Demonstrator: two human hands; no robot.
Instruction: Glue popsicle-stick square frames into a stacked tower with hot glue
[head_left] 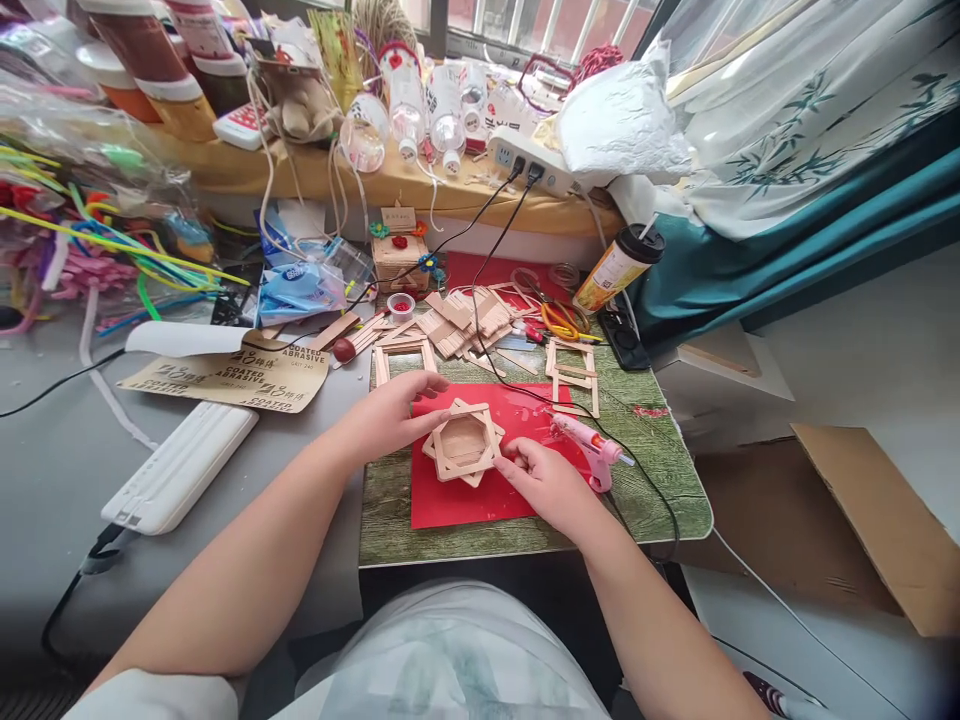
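A small bowl of stacked craft-stick squares [487,432], each turned against the other like a star, rests on a red sheet [442,510]. My left hand [390,415] is at its upper left, thumb touching the rim and fingers stretched out apart. At the lower right, my right hand [544,482] grips a corner between thumb and curled fingers. A pink glue gun [589,445] lies right of the bowl, its tip over the sheet. Beyond my left hand sits a craft-stick frame [405,345]; another stick frame [574,375] lies at the right.
A pile of loose craft sticks [472,320] lies behind the sheet, near orange-handled scissors [562,320]. A drink cup [619,265] stands tilted at the back right. Black cables [517,385] cross the green board [652,490]. Sandpaper [225,375] and a white power strip [180,470] lie left.
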